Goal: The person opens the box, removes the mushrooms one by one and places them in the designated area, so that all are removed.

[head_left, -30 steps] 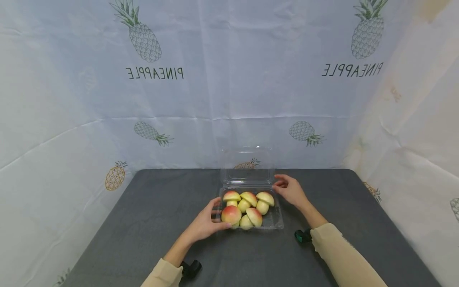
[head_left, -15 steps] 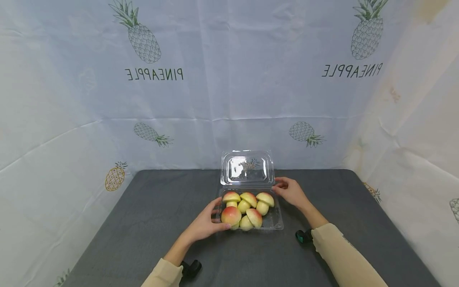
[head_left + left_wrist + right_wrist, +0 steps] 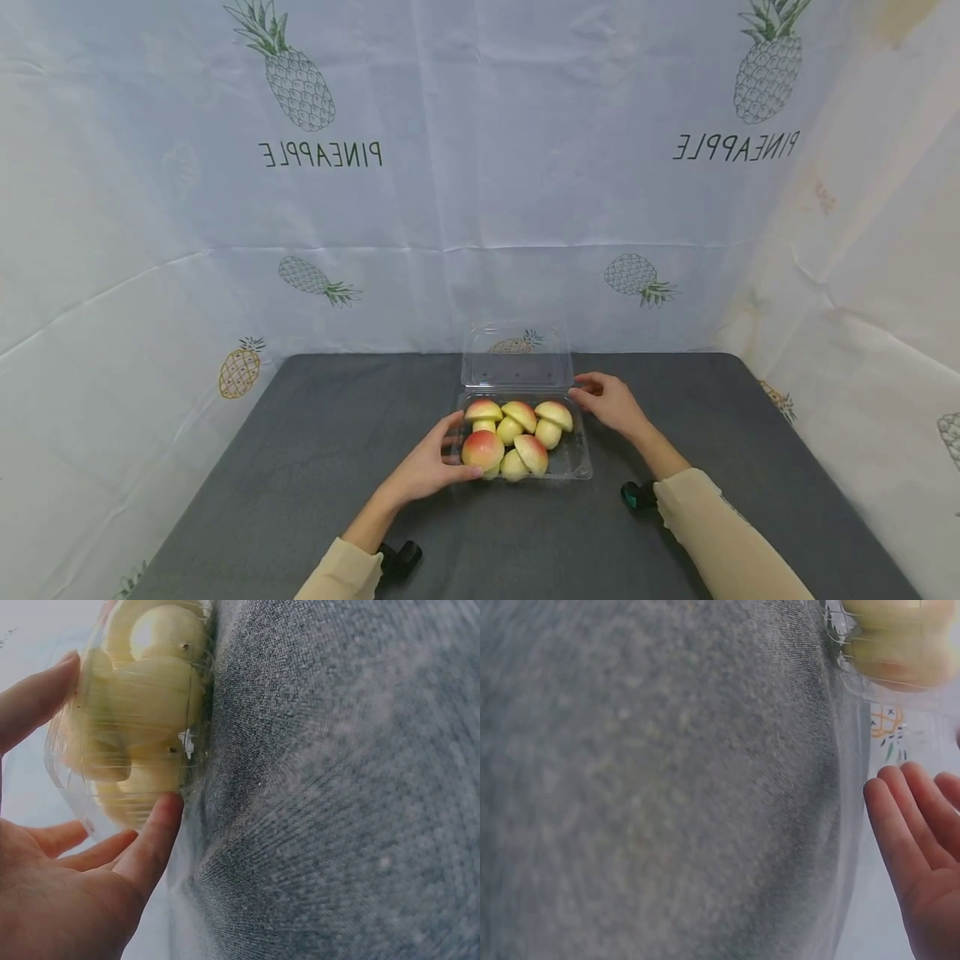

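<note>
A clear plastic clamshell box sits on the dark table, its clear lid raised at the back. Inside lie several mushroom-shaped pieces, pale yellow with red-tinged caps. My left hand holds the box's left side, with the thumb at the front corner and fingers along the side. In the left wrist view, the thumb lies at the rim and a fingertip touches the lower wall. My right hand is at the back right corner by the hinge, fingers extended; contact there is hard to tell.
The dark cloth-covered table spreads around the box. A white curtain with pineapple prints hangs behind and at both sides. Black wrist cameras are worn under both forearms.
The lid's tilt has shifted: its bright reflection half a second ago is gone, and its top edge sits slightly lower than at first. Both hands and the box have hardly moved.
</note>
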Available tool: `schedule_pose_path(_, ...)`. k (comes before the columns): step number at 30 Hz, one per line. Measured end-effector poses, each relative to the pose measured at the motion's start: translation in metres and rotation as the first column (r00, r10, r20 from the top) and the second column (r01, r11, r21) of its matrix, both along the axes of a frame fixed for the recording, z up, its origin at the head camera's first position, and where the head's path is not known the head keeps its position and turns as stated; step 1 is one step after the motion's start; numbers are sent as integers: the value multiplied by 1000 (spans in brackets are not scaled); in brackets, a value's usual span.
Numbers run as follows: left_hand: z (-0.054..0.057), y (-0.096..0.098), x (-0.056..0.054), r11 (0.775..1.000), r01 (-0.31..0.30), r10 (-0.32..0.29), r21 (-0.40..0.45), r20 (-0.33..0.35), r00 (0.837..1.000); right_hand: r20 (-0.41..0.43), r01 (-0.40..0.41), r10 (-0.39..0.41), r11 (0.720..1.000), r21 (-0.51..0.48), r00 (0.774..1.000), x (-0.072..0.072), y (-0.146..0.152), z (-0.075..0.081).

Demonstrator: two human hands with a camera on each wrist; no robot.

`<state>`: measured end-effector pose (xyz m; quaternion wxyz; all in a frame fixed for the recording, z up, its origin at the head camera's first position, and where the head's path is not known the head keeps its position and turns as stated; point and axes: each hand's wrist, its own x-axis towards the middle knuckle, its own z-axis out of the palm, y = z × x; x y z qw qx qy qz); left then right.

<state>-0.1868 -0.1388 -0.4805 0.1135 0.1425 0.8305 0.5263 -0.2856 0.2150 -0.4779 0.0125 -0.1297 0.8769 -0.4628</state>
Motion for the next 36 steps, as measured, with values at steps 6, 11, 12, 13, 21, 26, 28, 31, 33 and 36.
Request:
schedule_pose_path(6, 1, 0, 1, 1000, 2, -2, 8, -1, 1000, -66, 42, -36, 995, 87, 997, 6, 2, 9)
schedule_pose_path(11, 2, 0, 0, 1000, 3, -3, 12, 2, 1000, -82, 46, -37, 993, 109, 996, 13, 3, 18)
schedule_pose_path(12, 2, 0, 0, 1000, 4, -4, 13, 1, 1000, -86, 48, -38, 993, 111, 996, 15, 3, 20)
schedule_pose_path(13, 2, 0, 0, 1000, 4, -4, 16, 2, 1000, -93, 47, -36, 992, 114, 995, 16, 3, 22)
schedule_pose_path(21, 4, 0, 2, 1000, 2, -2, 12, 14, 1000, -159, 46, -28, 993, 109, 987, 27, 2, 39)
schedule_pose_path(26, 7, 1, 3, 1000, -3, 3, 16, 25, 1000, -196, 33, -14, 995, 97, 981, 35, -2, 47)
schedule_pose_path(28, 7, 0, 2, 1000, -4, 3, 16, 25, 1000, -206, 24, -5, 996, 87, 979, 38, -3, 49)
schedule_pose_path(31, 6, 0, 2, 1000, -7, 7, 12, 26, 1000, -214, 7, 8, 998, 69, 977, 43, -5, 52)
schedule_pose_path(33, 6, 0, 1, 1000, -6, 5, 11, 22, 1000, -224, 1, 13, 998, 62, 974, 47, -7, 54)
schedule_pose_path(36, 7, 1, 1, 1000, -2, 1, 12, 22, 1000, -239, -5, 18, 998, 56, 971, 52, -9, 57)
